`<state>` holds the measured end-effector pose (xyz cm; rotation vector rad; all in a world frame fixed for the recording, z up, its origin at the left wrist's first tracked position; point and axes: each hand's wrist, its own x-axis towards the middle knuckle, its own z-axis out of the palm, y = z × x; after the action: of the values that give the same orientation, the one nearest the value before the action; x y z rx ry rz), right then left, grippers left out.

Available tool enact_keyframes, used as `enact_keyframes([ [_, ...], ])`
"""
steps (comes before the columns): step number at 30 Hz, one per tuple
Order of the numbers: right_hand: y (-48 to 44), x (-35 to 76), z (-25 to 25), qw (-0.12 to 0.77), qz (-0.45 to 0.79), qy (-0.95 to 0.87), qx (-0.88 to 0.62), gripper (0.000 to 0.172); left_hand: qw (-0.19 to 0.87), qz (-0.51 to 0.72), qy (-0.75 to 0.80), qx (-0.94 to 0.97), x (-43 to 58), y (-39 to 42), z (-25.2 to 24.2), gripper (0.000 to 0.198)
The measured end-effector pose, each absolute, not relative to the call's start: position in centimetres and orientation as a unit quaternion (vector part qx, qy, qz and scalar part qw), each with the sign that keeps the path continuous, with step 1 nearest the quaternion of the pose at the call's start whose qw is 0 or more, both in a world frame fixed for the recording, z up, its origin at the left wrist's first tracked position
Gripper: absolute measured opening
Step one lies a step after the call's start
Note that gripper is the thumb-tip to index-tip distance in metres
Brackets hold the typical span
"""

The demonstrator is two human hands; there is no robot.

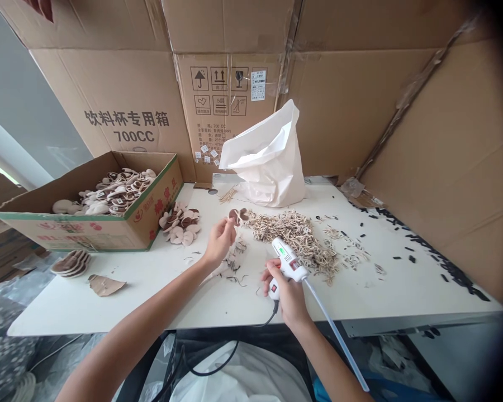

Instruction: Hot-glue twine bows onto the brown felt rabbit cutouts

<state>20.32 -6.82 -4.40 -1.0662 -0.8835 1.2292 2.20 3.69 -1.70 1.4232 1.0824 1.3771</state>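
My left hand is raised over the white table and pinches a small brown and cream fabric bow. My right hand grips a white hot glue gun, nozzle pointing away toward the bow, with a long clear glue stick jutting back past the table edge. A pile of small beige pieces lies just beyond the gun. Thin dark scraps lie under my left hand.
An open cardboard box of finished bows stands at the left, more bows beside it. A white bag stands at the back. Cardboard walls enclose the back and right. Black bits dot the right side. Stacked pieces lie front left.
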Motion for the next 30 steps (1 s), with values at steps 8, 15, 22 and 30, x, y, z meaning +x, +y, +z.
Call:
enact_keyframes([
  [8, -6.9, 20.3, -4.4, 0.602, 0.533, -0.380, -0.458, 0.033, 0.367, 0.715, 0.409, 0.433, -3.0, 7.8, 2.9, 0.037],
  [15, -6.7, 20.2, -4.4, 0.611, 0.518, -0.385, -0.459, 0.033, 0.367, 0.750, 0.393, 0.385, -11.6, 9.5, 8.4, 0.044],
  [22, -6.7, 20.2, -4.4, 0.613, 0.510, -0.394, -0.458, 0.033, 0.215, 0.576, 0.547, 0.568, -12.2, 8.7, 1.7, 0.030],
  [30, -6.8, 20.1, -4.2, 0.610, 0.507, -0.391, -0.467, 0.035, -0.021, 0.272, 0.653, 0.707, -14.5, 9.3, -1.8, 0.058],
])
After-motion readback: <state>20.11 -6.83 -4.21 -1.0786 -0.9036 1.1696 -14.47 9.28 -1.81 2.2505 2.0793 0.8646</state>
